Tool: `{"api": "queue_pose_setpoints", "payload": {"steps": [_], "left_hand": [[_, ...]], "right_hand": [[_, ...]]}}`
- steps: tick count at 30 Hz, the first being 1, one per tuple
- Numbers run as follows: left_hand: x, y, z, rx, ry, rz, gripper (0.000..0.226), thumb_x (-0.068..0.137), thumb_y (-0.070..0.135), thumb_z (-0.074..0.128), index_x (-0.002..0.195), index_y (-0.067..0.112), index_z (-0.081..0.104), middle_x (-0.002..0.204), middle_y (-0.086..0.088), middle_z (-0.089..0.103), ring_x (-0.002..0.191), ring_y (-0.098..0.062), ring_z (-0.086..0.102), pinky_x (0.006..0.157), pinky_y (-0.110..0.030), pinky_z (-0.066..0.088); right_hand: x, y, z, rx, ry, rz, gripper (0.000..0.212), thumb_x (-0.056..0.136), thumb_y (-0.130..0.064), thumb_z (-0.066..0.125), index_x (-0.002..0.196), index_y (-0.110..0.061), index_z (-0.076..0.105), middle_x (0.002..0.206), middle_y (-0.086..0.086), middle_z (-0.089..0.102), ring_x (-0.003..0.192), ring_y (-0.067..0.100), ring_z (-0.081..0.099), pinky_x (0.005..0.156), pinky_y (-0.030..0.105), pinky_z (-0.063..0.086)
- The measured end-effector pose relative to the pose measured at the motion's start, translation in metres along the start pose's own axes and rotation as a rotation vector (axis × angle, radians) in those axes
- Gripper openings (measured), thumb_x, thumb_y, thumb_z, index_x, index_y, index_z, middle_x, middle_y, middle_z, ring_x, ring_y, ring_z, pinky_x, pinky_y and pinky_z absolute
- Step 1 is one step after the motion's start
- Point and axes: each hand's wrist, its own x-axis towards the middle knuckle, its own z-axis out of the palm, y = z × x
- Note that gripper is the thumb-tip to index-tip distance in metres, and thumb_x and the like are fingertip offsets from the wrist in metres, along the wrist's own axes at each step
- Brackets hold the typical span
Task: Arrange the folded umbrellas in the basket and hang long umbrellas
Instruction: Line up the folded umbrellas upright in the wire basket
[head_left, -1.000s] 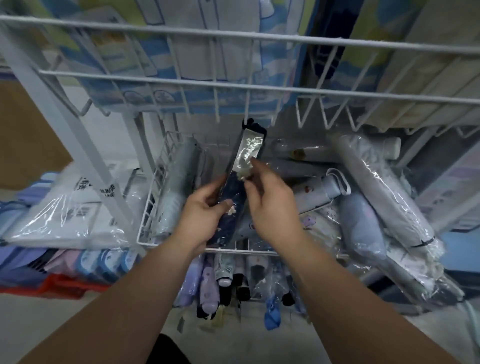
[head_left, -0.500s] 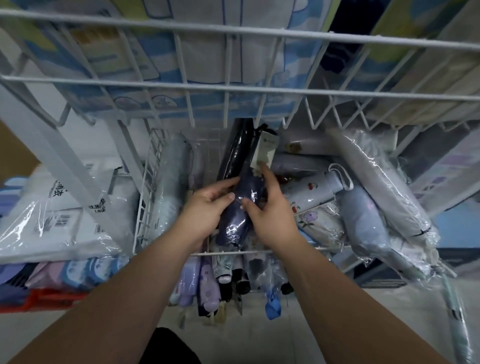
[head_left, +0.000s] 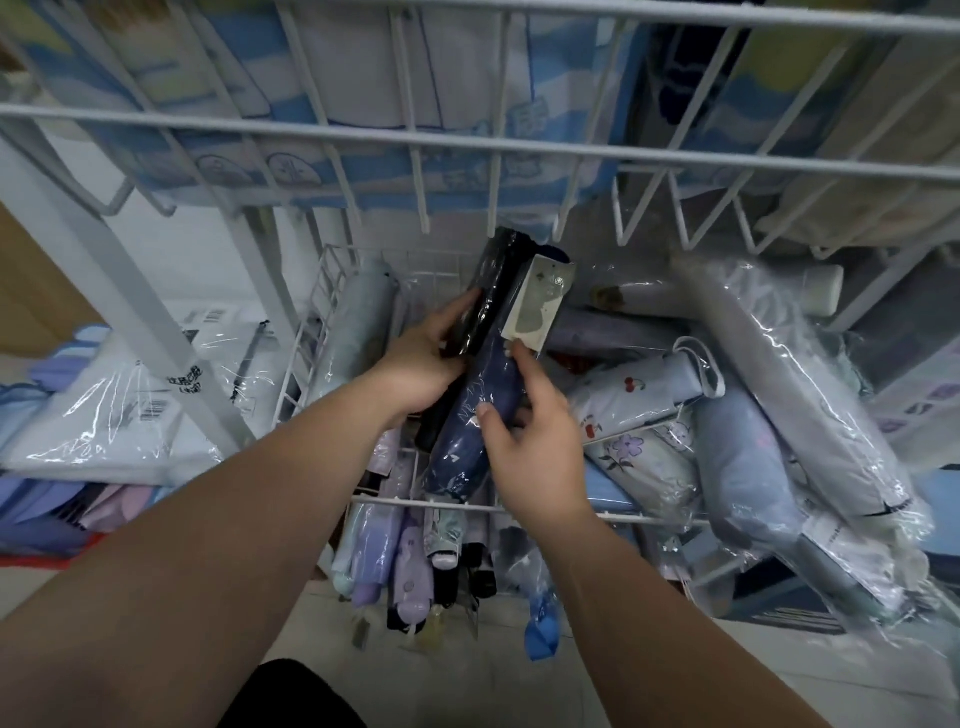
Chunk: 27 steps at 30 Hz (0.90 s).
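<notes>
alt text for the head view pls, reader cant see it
A person's left hand grips a black folded umbrella and the right hand holds a navy folded umbrella beside it, both in a white wire basket. Plastic-wrapped pale umbrellas lie heaped to their right.

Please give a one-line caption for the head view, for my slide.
Left hand grips a black folded umbrella, right hand a navy folded umbrella, in a wire basket.

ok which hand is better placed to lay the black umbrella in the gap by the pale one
Left. The left hand grips the black umbrella and sits nearest the gap beside the pale umbrella. The right hand is busy holding the navy umbrella.
</notes>
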Motion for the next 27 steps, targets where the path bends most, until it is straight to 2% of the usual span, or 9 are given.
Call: {"api": "queue_pose_setpoints", "payload": {"steps": [4,8,10,13,16,18,20,24,27], "left_hand": [[-0.006,0.006,0.002,0.009,0.053,0.030,0.084,0.089,-0.012,0.056,0.148,0.045,0.040,0.120,0.035,0.055,0.103,0.026,0.054,0.094,-0.007,0.045],[-0.020,0.007,-0.001,-0.028,0.148,0.083,0.072,0.088,-0.010,0.063,0.147,0.028,0.046,0.130,0.017,0.060,0.114,0.009,0.060,0.102,-0.013,0.044],[-0.026,0.007,-0.007,0.013,0.209,0.061,0.069,0.087,-0.008,0.065,0.147,0.023,0.049,0.129,0.014,0.060,0.116,0.000,0.061,0.097,-0.006,0.042],[-0.035,0.003,-0.016,0.225,0.218,0.041,0.070,0.087,0.000,0.070,0.148,0.025,0.047,0.141,0.006,0.055,0.126,-0.008,0.053,0.086,0.010,0.028],[-0.044,-0.004,-0.017,0.408,0.217,0.058,0.072,0.088,0.009,0.074,0.151,0.027,0.044,0.151,0.001,0.050,0.131,-0.008,0.047,0.084,0.015,0.016],[-0.048,-0.004,-0.017,0.467,0.220,0.063,0.074,0.089,0.012,0.074,0.153,0.027,0.041,0.152,0.000,0.049,0.134,-0.014,0.049,0.089,0.011,0.019],[-0.051,-0.006,-0.017,0.545,0.207,0.055,0.077,0.089,0.014,0.074,0.155,0.028,0.036,0.152,-0.001,0.049,0.134,-0.021,0.051,0.098,-0.003,0.024],[-0.055,-0.018,-0.009,0.617,0.152,-0.021,0.079,0.090,0.014,0.072,0.156,0.026,0.032,0.142,-0.009,0.059,0.119,-0.027,0.062,0.097,-0.015,0.036],[-0.056,-0.020,-0.004,0.637,0.121,-0.052,0.078,0.091,0.017,0.069,0.157,0.026,0.029,0.142,-0.012,0.059,0.125,-0.030,0.059,0.104,-0.026,0.043]], "right_hand": [[-0.002,-0.003,0.001,-0.007,0.009,-0.015,0.070,0.089,-0.026,0.066,0.147,-0.046,0.033,0.122,-0.009,0.053,0.111,0.019,0.063,0.099,0.042,0.053],[-0.003,-0.007,0.000,-0.024,0.018,-0.020,0.069,0.090,-0.025,0.067,0.149,-0.043,0.035,0.123,-0.003,0.055,0.109,0.022,0.062,0.098,0.044,0.052],[-0.004,-0.007,-0.001,-0.028,0.014,-0.019,0.069,0.091,-0.024,0.067,0.149,-0.042,0.036,0.120,-0.004,0.054,0.107,0.022,0.062,0.098,0.044,0.052],[-0.004,-0.009,-0.003,-0.055,-0.004,-0.012,0.069,0.092,-0.022,0.067,0.150,-0.042,0.036,0.116,-0.004,0.053,0.102,0.023,0.061,0.096,0.044,0.052],[-0.006,-0.011,-0.004,-0.059,-0.007,-0.012,0.070,0.091,-0.021,0.067,0.150,-0.043,0.035,0.115,-0.001,0.054,0.100,0.025,0.061,0.096,0.045,0.052],[-0.007,-0.012,-0.005,-0.073,-0.008,-0.020,0.070,0.091,-0.021,0.067,0.150,-0.042,0.035,0.116,0.000,0.054,0.100,0.026,0.062,0.095,0.045,0.052],[-0.007,-0.013,-0.004,-0.088,-0.010,-0.020,0.070,0.091,-0.022,0.067,0.151,-0.042,0.035,0.116,0.001,0.054,0.099,0.026,0.062,0.095,0.045,0.052],[-0.008,-0.013,-0.003,-0.117,-0.005,-0.040,0.070,0.091,-0.022,0.067,0.151,-0.040,0.035,0.115,0.002,0.055,0.097,0.028,0.062,0.094,0.045,0.052],[-0.009,-0.013,-0.005,-0.130,-0.008,-0.045,0.070,0.091,-0.023,0.066,0.151,-0.040,0.035,0.117,0.002,0.055,0.097,0.029,0.063,0.095,0.045,0.052]]}}
